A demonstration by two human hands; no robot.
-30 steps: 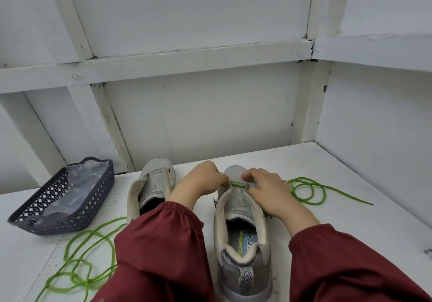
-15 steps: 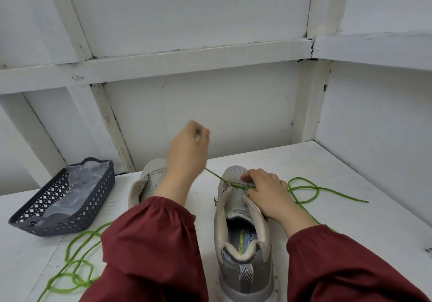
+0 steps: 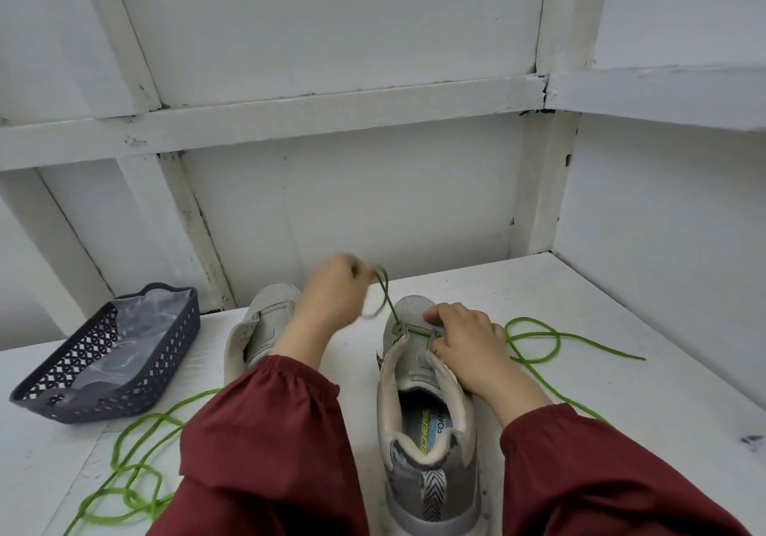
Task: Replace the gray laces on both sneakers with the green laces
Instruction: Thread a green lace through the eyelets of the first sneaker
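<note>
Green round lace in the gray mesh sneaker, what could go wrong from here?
The left hand pinches the green round lace above the gray mesh sneaker; too long a pull could drag its loose tail out of the eyelet. That tail lies looped beside the right hand and may knot as it tightens.

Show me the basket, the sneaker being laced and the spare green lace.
basket (image 3: 159, 363), head view, side lattice wall
sneaker being laced (image 3: 433, 492), head view, striped heel tab
spare green lace (image 3: 120, 520), head view, coil left of sleeve
</note>
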